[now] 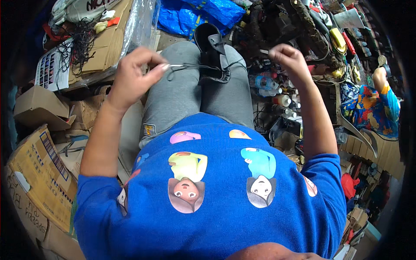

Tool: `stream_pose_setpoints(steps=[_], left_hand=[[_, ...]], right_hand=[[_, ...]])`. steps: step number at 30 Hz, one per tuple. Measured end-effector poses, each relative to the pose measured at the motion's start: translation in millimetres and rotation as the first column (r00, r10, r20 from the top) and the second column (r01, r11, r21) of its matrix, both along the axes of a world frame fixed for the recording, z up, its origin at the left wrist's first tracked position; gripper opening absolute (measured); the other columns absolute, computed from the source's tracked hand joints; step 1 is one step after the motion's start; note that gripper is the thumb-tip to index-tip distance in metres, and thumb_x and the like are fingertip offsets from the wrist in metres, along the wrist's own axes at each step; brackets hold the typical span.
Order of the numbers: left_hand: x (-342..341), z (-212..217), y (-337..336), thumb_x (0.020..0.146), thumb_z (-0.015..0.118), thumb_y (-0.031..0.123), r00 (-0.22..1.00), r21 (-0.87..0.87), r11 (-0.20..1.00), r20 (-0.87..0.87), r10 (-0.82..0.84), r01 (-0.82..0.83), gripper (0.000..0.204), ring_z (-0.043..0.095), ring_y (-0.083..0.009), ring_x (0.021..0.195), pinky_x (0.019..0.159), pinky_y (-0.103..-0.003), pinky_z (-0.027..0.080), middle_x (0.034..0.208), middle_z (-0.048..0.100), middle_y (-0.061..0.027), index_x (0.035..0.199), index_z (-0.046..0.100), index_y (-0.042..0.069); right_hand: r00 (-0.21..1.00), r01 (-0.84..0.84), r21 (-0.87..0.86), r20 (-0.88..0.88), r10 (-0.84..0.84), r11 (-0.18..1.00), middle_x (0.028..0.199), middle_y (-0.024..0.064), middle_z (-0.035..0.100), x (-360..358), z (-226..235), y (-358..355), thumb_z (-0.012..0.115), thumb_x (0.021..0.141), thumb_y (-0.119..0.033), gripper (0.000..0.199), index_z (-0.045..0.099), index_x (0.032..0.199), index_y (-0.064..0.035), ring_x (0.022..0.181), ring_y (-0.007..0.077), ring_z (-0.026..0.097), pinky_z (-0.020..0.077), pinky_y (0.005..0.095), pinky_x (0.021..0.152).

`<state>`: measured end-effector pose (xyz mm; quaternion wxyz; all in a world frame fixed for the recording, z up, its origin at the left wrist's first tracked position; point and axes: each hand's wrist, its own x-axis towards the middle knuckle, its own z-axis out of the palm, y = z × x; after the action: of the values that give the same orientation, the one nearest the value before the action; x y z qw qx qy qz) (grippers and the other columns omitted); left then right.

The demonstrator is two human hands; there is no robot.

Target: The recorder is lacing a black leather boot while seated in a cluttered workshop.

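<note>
Across my thighs lies a black shoe upper point(211, 58) with a grey flap and dark cord running through its edge. My left hand point(135, 78) is raised over the left thigh, closed in a pinch on a thin pale needle-like piece point(175, 65). Dark cord point(190, 65) runs from near that piece to the upper, and a loop hangs by the knee. On the other side, my right hand point(289, 60) is up beyond the right thigh, its fingers pinching a small pale piece point(264, 51). What that piece is cannot be made out.
Cardboard point(102, 52) and black cords point(82, 47) lie at the left, above an open box point(41, 108). Blue plastic sheeting point(199, 17) is at the far side. Plastic bottles point(281, 100) crowd the floor right of my legs. Another person in colourful clothes point(370, 106) is at the right.
</note>
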<state>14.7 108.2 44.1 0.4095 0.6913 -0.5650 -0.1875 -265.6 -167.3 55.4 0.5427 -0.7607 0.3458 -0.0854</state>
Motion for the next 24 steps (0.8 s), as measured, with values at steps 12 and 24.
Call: stream_pose_setpoints(steps=[12, 24], left_hand=[[-7.8, -12.2, -0.7, 0.095, 0.051, 0.033, 0.651, 0.028, 0.998, -0.759, -0.011, 0.049, 0.029, 0.052, -0.0060, 0.065, 0.055, -0.018, 0.039, 0.076, 0.058, -0.0018, 0.098, 0.058, 0.006], [-55.2, -32.1, -35.1, 0.091, 0.050, 0.013, 0.913, 0.056, 0.919, -0.153, -0.379, 0.391, 0.018, 0.058, -0.0235, 0.088, 0.079, -0.032, 0.044, 0.090, 0.060, -0.0110, 0.100, 0.061, 0.002]], right_hand=[[0.943, -0.315, 0.276, -0.022, 0.333, 0.908, 0.085, -0.0012, 0.060, 22.1, -3.2, 42.9, 0.063, 0.087, -0.015, 0.015, 0.065, 0.098, -0.0046, 0.083, 0.0099, 0.055, 0.0441, 0.0246, 0.078], [0.908, -0.151, 0.275, 0.419, 0.023, 0.949, 0.097, 0.0078, 0.063, 29.3, 2.0, 53.1, 0.052, 0.095, -0.027, 0.041, 0.052, 0.127, -0.0027, 0.092, 0.0159, 0.059, 0.0433, 0.0328, 0.090]])
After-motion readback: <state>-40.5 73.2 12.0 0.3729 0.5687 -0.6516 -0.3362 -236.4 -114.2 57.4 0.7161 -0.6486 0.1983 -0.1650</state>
